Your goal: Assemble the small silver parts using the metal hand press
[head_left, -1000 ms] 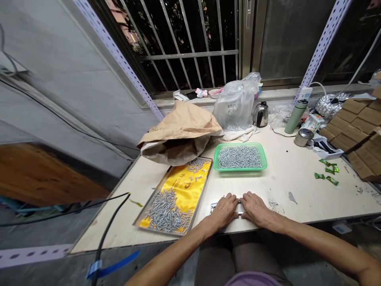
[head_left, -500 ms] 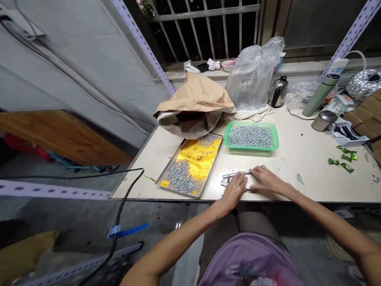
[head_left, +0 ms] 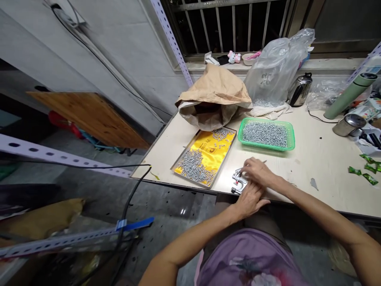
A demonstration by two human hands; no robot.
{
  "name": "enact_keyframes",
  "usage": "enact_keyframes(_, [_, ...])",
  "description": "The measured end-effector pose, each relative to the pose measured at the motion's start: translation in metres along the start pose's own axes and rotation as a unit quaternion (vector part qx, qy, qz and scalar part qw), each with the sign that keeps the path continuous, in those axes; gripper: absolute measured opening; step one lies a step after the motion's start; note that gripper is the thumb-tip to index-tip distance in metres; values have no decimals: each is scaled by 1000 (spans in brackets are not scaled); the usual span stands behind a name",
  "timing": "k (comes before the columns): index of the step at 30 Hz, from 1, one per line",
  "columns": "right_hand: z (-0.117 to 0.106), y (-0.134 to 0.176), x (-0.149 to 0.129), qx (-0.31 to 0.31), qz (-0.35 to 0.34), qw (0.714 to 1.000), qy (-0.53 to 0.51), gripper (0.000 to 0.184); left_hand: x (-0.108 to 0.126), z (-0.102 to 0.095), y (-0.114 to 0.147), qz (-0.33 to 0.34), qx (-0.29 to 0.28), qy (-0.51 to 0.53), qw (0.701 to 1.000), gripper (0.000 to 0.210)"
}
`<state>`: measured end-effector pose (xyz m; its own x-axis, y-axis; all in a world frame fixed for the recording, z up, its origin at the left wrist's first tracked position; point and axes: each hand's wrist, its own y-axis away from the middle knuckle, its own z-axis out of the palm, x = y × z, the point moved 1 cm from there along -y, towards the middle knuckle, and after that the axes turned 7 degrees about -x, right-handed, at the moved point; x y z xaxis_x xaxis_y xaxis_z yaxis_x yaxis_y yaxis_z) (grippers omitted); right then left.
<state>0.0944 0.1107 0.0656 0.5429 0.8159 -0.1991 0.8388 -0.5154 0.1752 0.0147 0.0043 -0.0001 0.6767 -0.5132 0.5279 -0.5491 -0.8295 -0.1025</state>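
A small silver metal fitting (head_left: 239, 182) with a C-shaped end and a red spot lies at the front edge of the table, left of my hands. My left hand (head_left: 251, 200) rests on its near right part, fingers closed over it and thumb pointing right. Crossing above, my right hand (head_left: 258, 171) has its fingertips bent down onto the fitting's upper end. A thin rod tip shows beyond the right knuckles. The hands hide the fitting's right part. To the left, a shallow tray (head_left: 212, 183) lined with yellow cloth holds many small metal pins (head_left: 193, 166).
A green plastic basket (head_left: 293, 137) full of similar metal pins stands behind my hands. Farther back are an open brown paper bag (head_left: 217, 85), a clear plastic bag (head_left: 266, 77) and a steel kettle (head_left: 300, 89). A green flask (head_left: 349, 95), steel mug (head_left: 348, 125) and green-wrapped sweets (head_left: 370, 167) are at right.
The view has swung left. My right hand has moved from the fitting's right side over my left hand to its upper end. The fitting has turned, its C-shaped end now nearer the table edge.
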Motion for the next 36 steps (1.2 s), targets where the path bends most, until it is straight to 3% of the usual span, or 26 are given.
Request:
enact_keyframes(3, [8, -16, -32, -52, -81, 995, 34, 11, 1, 5, 2, -21, -24, 7, 999, 50])
enact_keyframes(6, [16, -27, -48, -58, -98, 989, 96, 15, 5, 5, 14, 34, -13, -25, 999, 48])
enact_keyframes(9, [21, -31, -52, -40, -113, 989, 85, 16, 6, -13, 36, 123, 47, -77, 988, 32])
enact_keyframes(11, [18, -30, -50, -13, -123, 992, 28, 13, -3, -39, 53, 130, 125, -114, 977, 19])
enact_keyframes(13, [6, -28, -42, 53, -111, 992, -40, 11, -20, -73, 65, 65, 210, -153, 963, 17])
enact_keyframes(15, [-16, -25, -25, 150, -69, 983, -85, 12, -43, -107, 72, -68, 240, -186, 950, 20])
enact_keyframes(17, [-43, -21, -1, 239, -11, 967, -83, 14, -66, -131, 73, -152, 195, -210, 946, 21])
enact_keyframes(19, [-68, -16, 27, 288, 57, 955, -39, 18, -85, -143, 69, -194, 88, -222, 952, 22])
enact_keyframes(21, [-84, -10, 52, 312, 118, 942, 26, 21, -98, -145, 63, -210, -24, -224, 952, 25])
enact_keyframes(23, [-88, -1, 66, 314, 148, 935, 69, 27, -107, -141, 57, -212, -100, -219, 947, 25])
enact_keyframes(26, [-72, 16, 62, 285, 127, 948, 69, 33, -113, -134, 53, -206, -141, -203, 947, 22])
enact_keyframes(31, [-18, 45, 21, 223, 60, 972, -37, 29, -121, -130, 51, -223, -125, -174, 951, 18])
enact_keyframes(36, [23, 65, -2, 174, 45, 978, -108, 25, -120, -137, 49, -246, -118, -142, 952, 20])
